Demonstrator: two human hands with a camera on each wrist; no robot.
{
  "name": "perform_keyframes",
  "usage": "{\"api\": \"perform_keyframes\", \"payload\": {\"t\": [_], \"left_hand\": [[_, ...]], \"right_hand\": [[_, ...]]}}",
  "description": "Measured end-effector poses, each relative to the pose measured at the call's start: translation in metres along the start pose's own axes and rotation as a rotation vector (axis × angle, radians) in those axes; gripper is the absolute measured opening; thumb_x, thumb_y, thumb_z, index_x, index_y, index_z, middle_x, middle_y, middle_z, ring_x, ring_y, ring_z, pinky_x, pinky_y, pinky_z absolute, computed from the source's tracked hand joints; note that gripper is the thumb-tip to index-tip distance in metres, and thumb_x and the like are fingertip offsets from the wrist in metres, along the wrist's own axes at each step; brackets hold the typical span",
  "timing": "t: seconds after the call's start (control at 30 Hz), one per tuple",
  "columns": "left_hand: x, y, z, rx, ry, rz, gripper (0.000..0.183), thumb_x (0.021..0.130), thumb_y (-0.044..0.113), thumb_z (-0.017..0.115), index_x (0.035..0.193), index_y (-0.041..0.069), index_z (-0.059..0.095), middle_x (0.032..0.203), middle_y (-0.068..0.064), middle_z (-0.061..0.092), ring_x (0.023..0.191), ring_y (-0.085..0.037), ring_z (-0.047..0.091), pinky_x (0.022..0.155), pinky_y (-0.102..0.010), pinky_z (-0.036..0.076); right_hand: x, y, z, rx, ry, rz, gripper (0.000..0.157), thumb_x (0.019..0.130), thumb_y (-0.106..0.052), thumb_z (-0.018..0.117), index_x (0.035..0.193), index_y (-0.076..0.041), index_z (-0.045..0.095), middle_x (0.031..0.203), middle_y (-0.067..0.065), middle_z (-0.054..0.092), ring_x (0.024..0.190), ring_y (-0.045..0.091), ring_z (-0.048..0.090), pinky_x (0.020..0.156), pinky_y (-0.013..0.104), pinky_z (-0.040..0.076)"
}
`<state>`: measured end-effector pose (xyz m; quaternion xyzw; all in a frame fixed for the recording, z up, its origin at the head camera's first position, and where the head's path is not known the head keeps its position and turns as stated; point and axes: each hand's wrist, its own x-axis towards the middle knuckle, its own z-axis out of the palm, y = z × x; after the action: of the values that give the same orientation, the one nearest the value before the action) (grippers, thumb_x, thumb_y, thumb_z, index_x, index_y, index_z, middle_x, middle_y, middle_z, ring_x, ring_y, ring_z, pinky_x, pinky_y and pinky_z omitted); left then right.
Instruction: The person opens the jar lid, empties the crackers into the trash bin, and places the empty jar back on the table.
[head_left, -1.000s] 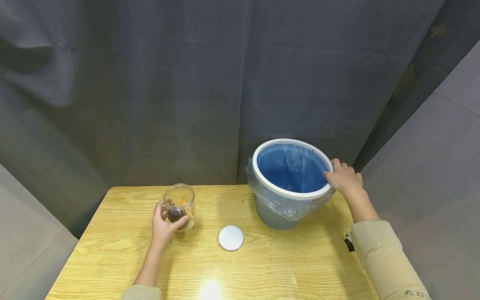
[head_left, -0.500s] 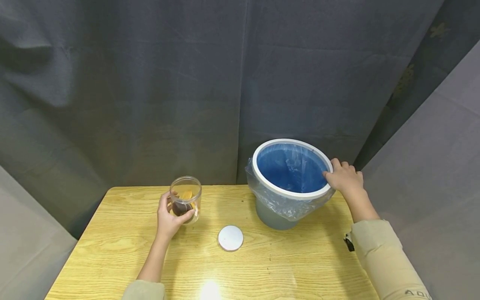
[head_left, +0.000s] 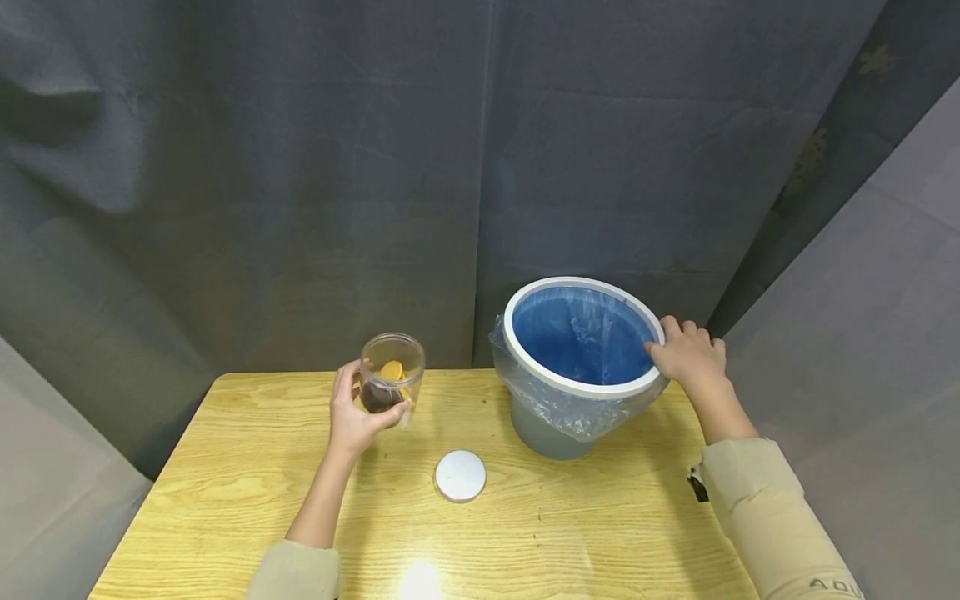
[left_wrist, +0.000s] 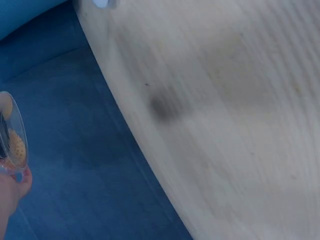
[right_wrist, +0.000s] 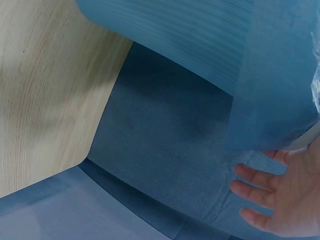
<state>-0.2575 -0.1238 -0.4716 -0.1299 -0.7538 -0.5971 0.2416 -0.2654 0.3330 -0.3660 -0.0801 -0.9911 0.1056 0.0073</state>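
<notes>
My left hand [head_left: 356, 421] holds a clear plastic jar [head_left: 392, 352] around its side, raised over the table's far part with its mouth uncovered. Inside the jar lie orange, round biscuits [left_wrist: 17, 148] and something dark. The left wrist view catches only part of the jar [left_wrist: 24, 120] and of the fingers, at its left edge. My right hand [head_left: 686, 354] grips the white rim of a trash bin [head_left: 551, 433], thumb over the inner edge. In the right wrist view the other fingers [right_wrist: 257, 192] extend along the bin's outside. A round white lid [head_left: 461, 476] lies between jar and bin.
A transparent bag [head_left: 547, 408] lines the bin and hangs over its rim. The bin stands at the right back of the wooden table [head_left: 480, 542]. Grey curtains [head_left: 375, 167] hang behind, and pale panels flank both sides.
My left hand has lifted the jar and carried it right and away from me, towards the bin. The right hand, bin and lid stay where they were.
</notes>
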Motion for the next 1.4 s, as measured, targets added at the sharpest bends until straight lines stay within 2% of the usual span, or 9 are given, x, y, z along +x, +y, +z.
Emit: {"api": "perform_keyframes", "payload": {"t": [0.3, 0.5, 0.63, 0.93, 1.17, 1.4], "left_hand": [[0.011, 0.015, 0.019, 0.061, -0.025, 0.065, 0.078, 0.053, 0.016, 0.087, 0.12, 0.005, 0.049, 0.115, -0.012, 0.049, 0.102, -0.019, 0.042, 0.08, -0.039, 0.042], [0.018, 0.026, 0.029, 0.139, -0.053, 0.15, 0.077, 0.052, 0.019, 0.087, 0.118, 0.005, 0.05, 0.115, -0.009, 0.048, 0.106, -0.022, 0.048, 0.092, -0.042, 0.046], [0.022, 0.033, 0.037, 0.175, -0.073, 0.192, 0.076, 0.053, 0.022, 0.086, 0.118, 0.006, 0.05, 0.117, -0.009, 0.048, 0.107, -0.024, 0.049, 0.094, -0.042, 0.045], [0.031, 0.047, 0.052, 0.204, -0.102, 0.186, 0.077, 0.053, 0.027, 0.085, 0.118, 0.008, 0.05, 0.117, -0.006, 0.049, 0.106, -0.024, 0.05, 0.093, -0.045, 0.045], [0.04, 0.056, 0.063, 0.261, -0.121, 0.245, 0.077, 0.052, 0.031, 0.084, 0.118, 0.007, 0.05, 0.117, -0.007, 0.05, 0.109, -0.028, 0.049, 0.089, -0.049, 0.046], [0.051, 0.062, 0.074, 0.316, -0.144, 0.281, 0.077, 0.051, 0.033, 0.084, 0.116, 0.009, 0.052, 0.116, -0.006, 0.05, 0.108, -0.027, 0.048, 0.088, -0.049, 0.046]], "right_hand": [[-0.001, 0.0, 0.001, 0.01, 0.004, 0.009, 0.058, 0.092, -0.035, 0.045, 0.133, 0.002, 0.028, 0.125, 0.035, 0.031, 0.112, 0.052, 0.027, 0.091, 0.07, 0.019], [0.001, 0.0, 0.001, 0.009, -0.004, 0.01, 0.058, 0.092, -0.035, 0.045, 0.134, 0.002, 0.028, 0.126, 0.035, 0.03, 0.114, 0.052, 0.026, 0.092, 0.07, 0.018], [0.001, 0.0, 0.001, 0.004, -0.012, 0.01, 0.06, 0.092, -0.036, 0.045, 0.134, 0.003, 0.028, 0.127, 0.035, 0.029, 0.114, 0.052, 0.025, 0.091, 0.07, 0.018], [0.001, 0.0, 0.002, 0.0, -0.006, 0.007, 0.059, 0.092, -0.036, 0.045, 0.134, 0.002, 0.028, 0.125, 0.034, 0.031, 0.113, 0.052, 0.027, 0.09, 0.069, 0.02], [0.001, 0.0, 0.001, 0.005, -0.014, 0.009, 0.059, 0.093, -0.036, 0.044, 0.135, 0.002, 0.027, 0.127, 0.034, 0.03, 0.113, 0.052, 0.026, 0.091, 0.07, 0.019], [0.001, 0.0, 0.001, 0.008, -0.019, 0.013, 0.06, 0.092, -0.036, 0.044, 0.135, 0.002, 0.027, 0.127, 0.035, 0.03, 0.114, 0.052, 0.026, 0.091, 0.07, 0.019]]}}
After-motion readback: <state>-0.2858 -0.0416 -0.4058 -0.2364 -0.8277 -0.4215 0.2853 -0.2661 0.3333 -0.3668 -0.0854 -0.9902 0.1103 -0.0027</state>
